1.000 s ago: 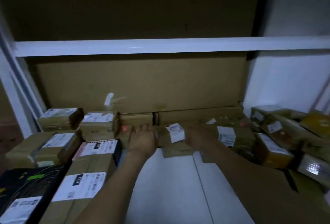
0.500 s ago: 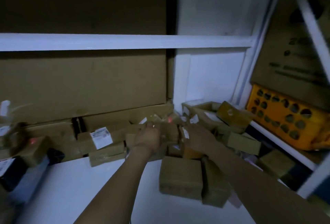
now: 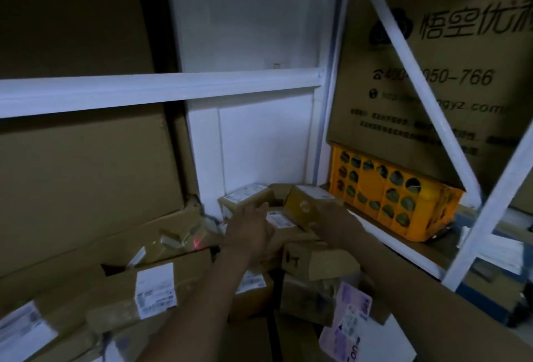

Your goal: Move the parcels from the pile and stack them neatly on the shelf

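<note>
Where the white metal shelf (image 3: 161, 90) meets its back corner, a heap of small brown cardboard parcels (image 3: 317, 260) lies on the lower board. The right hand (image 3: 334, 221) curls round a tilted yellow-brown cardboard parcel (image 3: 302, 207) at the top of the heap. The left hand (image 3: 248, 232) lies back-up against a small white-labelled parcel (image 3: 278, 220) just beside it; I cannot tell whether its fingers grip. To the right stands an orange perforated plastic crate (image 3: 383, 197), under a large printed brown carton (image 3: 450, 53).

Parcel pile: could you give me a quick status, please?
Right hand grips tilted yellow-brown parcel. Left hand on the pile, grip unclear. Orange crate close on the right.
</note>
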